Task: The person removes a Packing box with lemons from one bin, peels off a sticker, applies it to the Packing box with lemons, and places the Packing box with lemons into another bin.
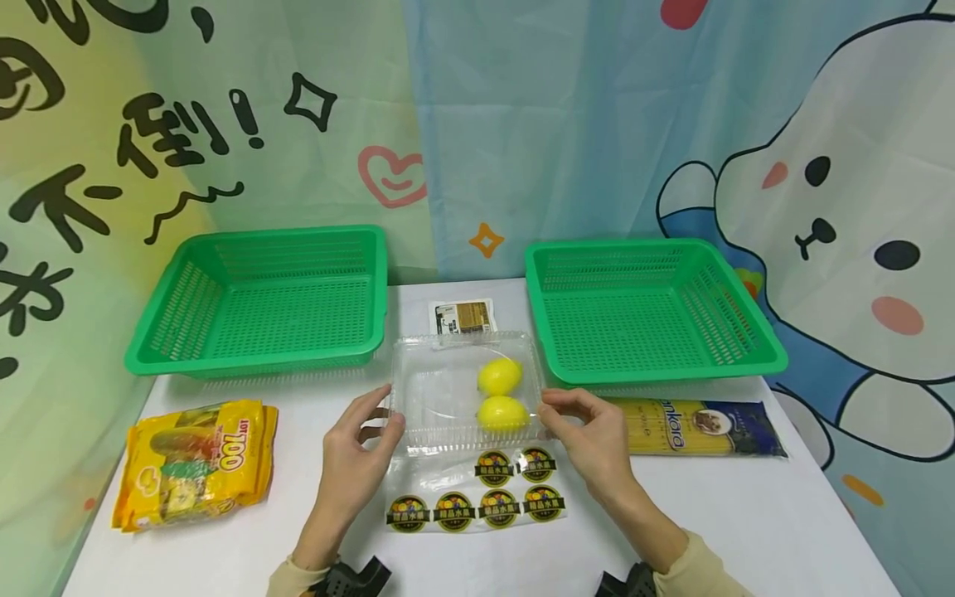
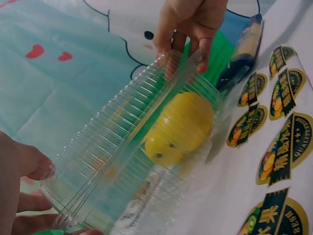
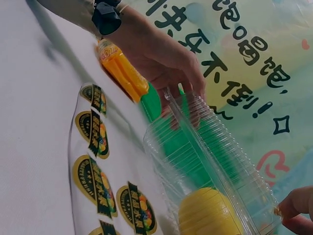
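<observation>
A clear plastic clamshell box (image 1: 440, 394) with its lid down stands mid-table, two yellow lemons (image 1: 501, 376) inside on its right half. My left hand (image 1: 356, 448) grips the box's left front corner between thumb and fingers. At the opposite side my right hand (image 1: 593, 435) pinches the right front corner. Both wrist views show fingertips at the ribbed rim. Just in front of the box lies a sheet of round black-and-gold stickers (image 1: 477, 506); its back edge runs close to the box.
Two green plastic baskets (image 1: 254, 365) (image 1: 656, 373) stand at the back left and right. A small printed packet (image 1: 462, 317) lies behind the box. At left is a yellow snack bag (image 1: 197, 464); at right, a spaghetti pack (image 1: 694, 427).
</observation>
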Demonstrator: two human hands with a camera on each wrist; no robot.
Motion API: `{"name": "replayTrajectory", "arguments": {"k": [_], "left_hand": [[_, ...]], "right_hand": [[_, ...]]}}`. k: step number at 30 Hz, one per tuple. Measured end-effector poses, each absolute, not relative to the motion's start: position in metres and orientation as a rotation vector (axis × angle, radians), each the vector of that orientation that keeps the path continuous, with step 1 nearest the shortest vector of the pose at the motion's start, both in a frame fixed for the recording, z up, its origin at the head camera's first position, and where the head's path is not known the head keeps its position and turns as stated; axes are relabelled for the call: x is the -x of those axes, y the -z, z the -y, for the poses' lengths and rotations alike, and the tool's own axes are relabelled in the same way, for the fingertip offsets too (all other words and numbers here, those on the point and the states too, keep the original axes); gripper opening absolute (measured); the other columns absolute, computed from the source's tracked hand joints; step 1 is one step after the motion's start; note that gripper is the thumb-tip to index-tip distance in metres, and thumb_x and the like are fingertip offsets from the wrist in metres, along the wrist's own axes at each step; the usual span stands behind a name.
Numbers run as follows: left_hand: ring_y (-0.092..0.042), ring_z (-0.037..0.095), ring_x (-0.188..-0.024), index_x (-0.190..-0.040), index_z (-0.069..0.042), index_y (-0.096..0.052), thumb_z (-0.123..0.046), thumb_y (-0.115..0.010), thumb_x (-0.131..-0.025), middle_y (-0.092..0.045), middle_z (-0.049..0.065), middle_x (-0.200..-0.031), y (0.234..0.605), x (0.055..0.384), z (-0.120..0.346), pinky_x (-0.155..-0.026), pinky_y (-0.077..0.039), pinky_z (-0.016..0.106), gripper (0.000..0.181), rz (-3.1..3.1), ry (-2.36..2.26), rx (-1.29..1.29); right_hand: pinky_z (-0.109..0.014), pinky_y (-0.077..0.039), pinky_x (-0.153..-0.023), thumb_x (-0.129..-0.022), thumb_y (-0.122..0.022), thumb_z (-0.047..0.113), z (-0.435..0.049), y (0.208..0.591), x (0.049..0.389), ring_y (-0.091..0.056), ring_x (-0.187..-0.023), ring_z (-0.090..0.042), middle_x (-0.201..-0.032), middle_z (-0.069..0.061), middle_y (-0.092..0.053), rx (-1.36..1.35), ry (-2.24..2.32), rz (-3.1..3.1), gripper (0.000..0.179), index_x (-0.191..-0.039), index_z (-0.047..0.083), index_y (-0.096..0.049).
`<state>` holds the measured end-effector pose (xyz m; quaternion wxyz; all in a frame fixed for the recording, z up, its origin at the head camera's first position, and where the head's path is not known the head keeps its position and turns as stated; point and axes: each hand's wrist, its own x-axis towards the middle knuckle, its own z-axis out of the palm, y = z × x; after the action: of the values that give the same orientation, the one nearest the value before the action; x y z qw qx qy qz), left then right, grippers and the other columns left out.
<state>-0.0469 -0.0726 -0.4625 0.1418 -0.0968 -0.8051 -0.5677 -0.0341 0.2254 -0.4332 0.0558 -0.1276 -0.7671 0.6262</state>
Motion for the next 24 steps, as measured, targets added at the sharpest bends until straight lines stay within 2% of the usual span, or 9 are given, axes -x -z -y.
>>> {"name": "replayTrajectory", "arguments": {"k": [8,17,21,24], "left_hand": [[-0.073,0.029,-0.102,-0.135,0.000,-0.067,-0.002,-0.074,-0.094,-0.070,0.020,-0.129,0.4685,0.0469,0.0718,-0.079,-0.062,0.023,0.042,2.343,1.636,0.245],[-0.073,0.030,-0.105,-0.136,0.001,-0.066,-0.004,-0.075,-0.095,-0.068,0.021,-0.132,0.4724,0.0462,0.0729,-0.080,-0.062,0.025,0.043,2.360,1.638,0.234],[-0.073,0.031,-0.106,-0.138,-0.001,-0.065,-0.006,-0.074,-0.096,-0.068,0.019,-0.134,0.4725,0.0457,0.0736,-0.079,-0.063,0.030,0.043,2.382,1.611,0.241],[-0.072,0.029,-0.107,-0.135,-0.002,-0.067,-0.009,-0.073,-0.097,-0.070,0.015,-0.132,0.4726,0.0427,0.0742,-0.082,-0.058,0.023,0.039,2.355,1.439,0.261]], "right_hand": [[-0.019,-0.058,-0.070,-0.091,-0.080,0.004,-0.2242,0.4395,0.0348,-0.068,-0.098,-0.008,-0.117,-0.013,-0.076,0.405,-1.831,2.388,0.018,-0.107,-0.002,-0.077],[-0.017,-0.057,-0.070,-0.089,-0.079,0.000,-0.2229,0.4435,0.0348,-0.069,-0.097,-0.008,-0.118,-0.013,-0.076,0.402,-1.822,2.389,0.018,-0.106,-0.004,-0.077],[-0.018,-0.059,-0.076,-0.091,-0.079,0.003,-0.2238,0.4444,0.0334,-0.071,-0.101,-0.013,-0.122,-0.013,-0.075,0.398,-1.825,2.409,0.020,-0.110,-0.004,-0.075],[-0.019,-0.060,-0.077,-0.096,-0.077,0.014,-0.2242,0.4435,0.0266,-0.073,-0.104,-0.019,-0.122,-0.010,-0.075,0.343,-1.726,2.465,0.024,-0.116,0.002,-0.075]]}}
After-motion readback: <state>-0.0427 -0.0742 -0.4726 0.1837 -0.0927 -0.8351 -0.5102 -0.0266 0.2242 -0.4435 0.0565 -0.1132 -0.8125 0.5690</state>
